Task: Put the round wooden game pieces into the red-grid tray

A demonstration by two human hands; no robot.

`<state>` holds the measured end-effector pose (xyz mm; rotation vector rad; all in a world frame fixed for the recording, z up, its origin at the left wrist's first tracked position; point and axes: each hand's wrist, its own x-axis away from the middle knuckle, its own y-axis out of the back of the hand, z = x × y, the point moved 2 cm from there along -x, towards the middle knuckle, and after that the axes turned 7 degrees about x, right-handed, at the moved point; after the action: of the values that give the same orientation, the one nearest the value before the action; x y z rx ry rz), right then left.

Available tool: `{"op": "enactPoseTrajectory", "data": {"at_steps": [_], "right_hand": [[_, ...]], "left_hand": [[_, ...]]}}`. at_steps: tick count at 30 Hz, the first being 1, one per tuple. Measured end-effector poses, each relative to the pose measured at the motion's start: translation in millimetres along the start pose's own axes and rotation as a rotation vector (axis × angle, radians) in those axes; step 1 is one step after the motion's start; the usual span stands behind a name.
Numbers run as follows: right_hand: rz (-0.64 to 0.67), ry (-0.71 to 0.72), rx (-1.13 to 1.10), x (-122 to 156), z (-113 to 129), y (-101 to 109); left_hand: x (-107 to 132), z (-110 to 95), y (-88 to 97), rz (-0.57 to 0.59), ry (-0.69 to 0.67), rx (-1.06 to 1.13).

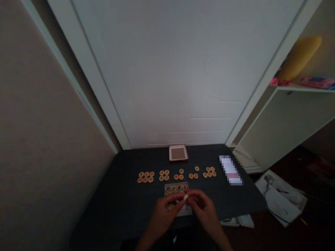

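Note:
My left hand (164, 211) and my right hand (204, 209) meet over the near edge of a dark table (120, 205). Together their fingertips pinch one small pale round game piece (185, 197). Under the hands lies an open box (178, 190) with several more discs in it. Beyond it, several wooden discs with red or dark marks lie in small groups in a row: a left group (146, 177), middle groups (164, 175), and a right group (209, 172).
A small square lid or tray with a reddish rim (178, 153) sits at the table's far edge by a white door (178, 69). A blurred white card (230, 169) lies at the right. White shelves (288, 122) and crumpled paper (280, 197) are to the right.

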<state>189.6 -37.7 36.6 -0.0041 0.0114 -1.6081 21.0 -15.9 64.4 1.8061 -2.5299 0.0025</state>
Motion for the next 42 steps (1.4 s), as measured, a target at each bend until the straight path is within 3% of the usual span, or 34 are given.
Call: {"op": "enactPoseTrajectory", "data": {"at_steps": [28,42], "right_hand": [[0.033,0.038,-0.155,6.0,8.8,-5.3],[0.047,0.182,-0.126,4.2,8.4,-4.5]], "left_hand": [[2.5,1.9,4.5,-0.018,-0.09,0.01],[3.5,-2.5,9.2,-0.055,-0.562,-0.307]]}}
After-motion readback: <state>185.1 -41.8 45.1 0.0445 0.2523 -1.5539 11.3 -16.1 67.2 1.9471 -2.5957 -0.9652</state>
